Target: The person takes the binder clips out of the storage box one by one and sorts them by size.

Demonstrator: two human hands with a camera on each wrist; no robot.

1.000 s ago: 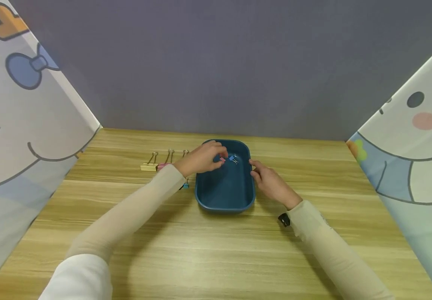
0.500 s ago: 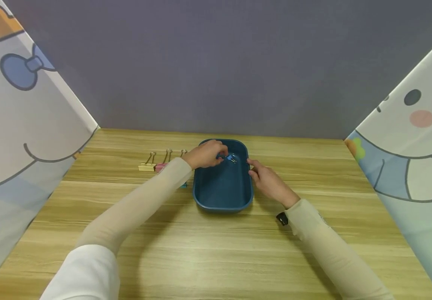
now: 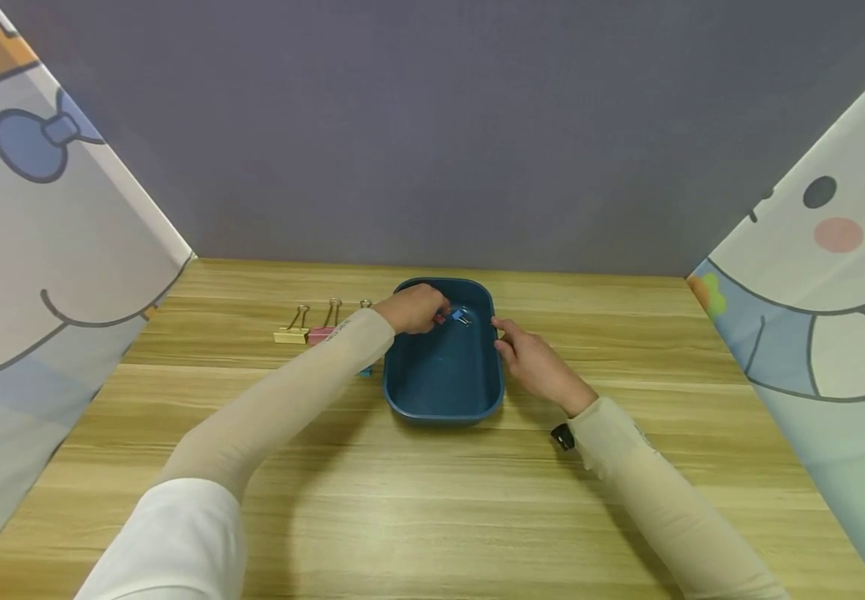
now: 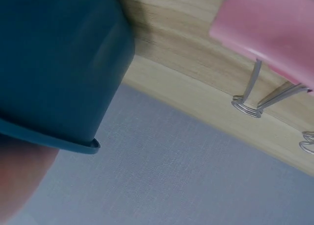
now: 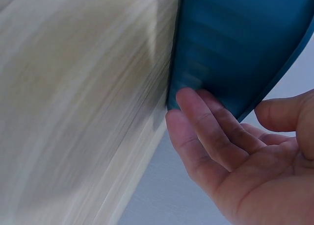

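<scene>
We pinch blue clip (image 3: 462, 316) in left hand (image 3: 412, 309) over tray (image 3: 443, 406) far end; lower before release. Right hand (image 3: 533, 360), fingers relaxed, steadies tray's right wall.

Head view high, wrist views close (sharing tray (image 3: 443, 408))

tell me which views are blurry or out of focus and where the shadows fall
Head view: sharp, evenly lit, with soft arm shadows on the table. Left wrist view: the pink binder clip and a fingertip at the lower left are close and out of focus. Right wrist view: the wood is streaked with blur; the right hand against the blue tray is clearer.
</scene>
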